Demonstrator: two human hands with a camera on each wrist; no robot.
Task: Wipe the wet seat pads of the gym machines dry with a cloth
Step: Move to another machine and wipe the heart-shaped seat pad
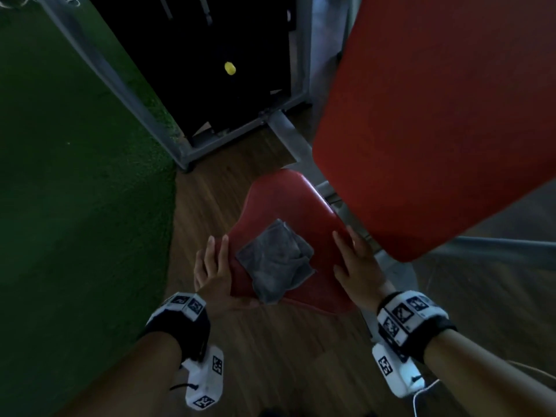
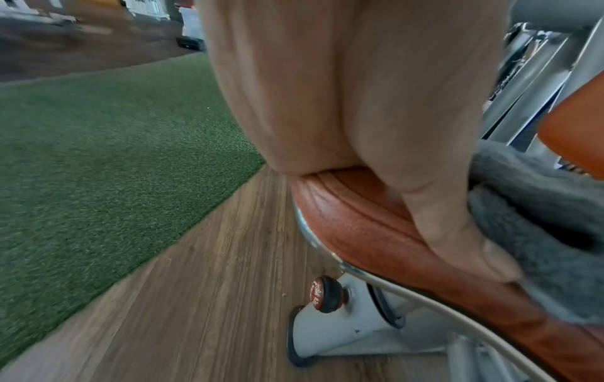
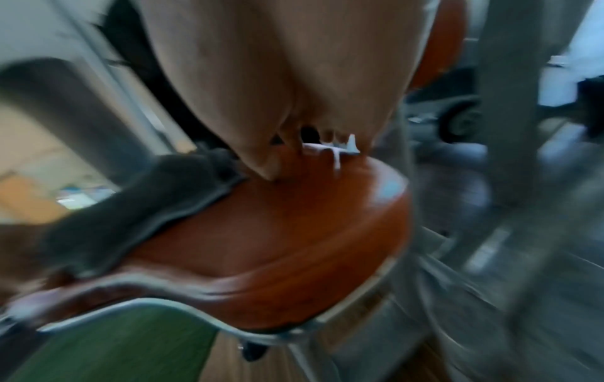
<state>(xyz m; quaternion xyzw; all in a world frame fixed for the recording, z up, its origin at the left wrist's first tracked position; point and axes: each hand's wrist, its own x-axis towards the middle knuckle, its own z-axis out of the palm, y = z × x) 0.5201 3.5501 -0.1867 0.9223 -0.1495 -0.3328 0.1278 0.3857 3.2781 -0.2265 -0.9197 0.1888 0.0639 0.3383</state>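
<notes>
Head view shows both hands flat on the red seat pad [image 1: 288, 203], fingers straight — neither grip holds anything. Left hand [image 1: 215, 272] presses the pad's left edge, its thumb touching the grey cloth [image 1: 275, 261]; right hand [image 1: 358, 266] rests on the right edge. That cloth lies crumpled on the pad between them. A red back pad [image 1: 436, 115] slants above, beside green turf [image 1: 75, 176].
</notes>
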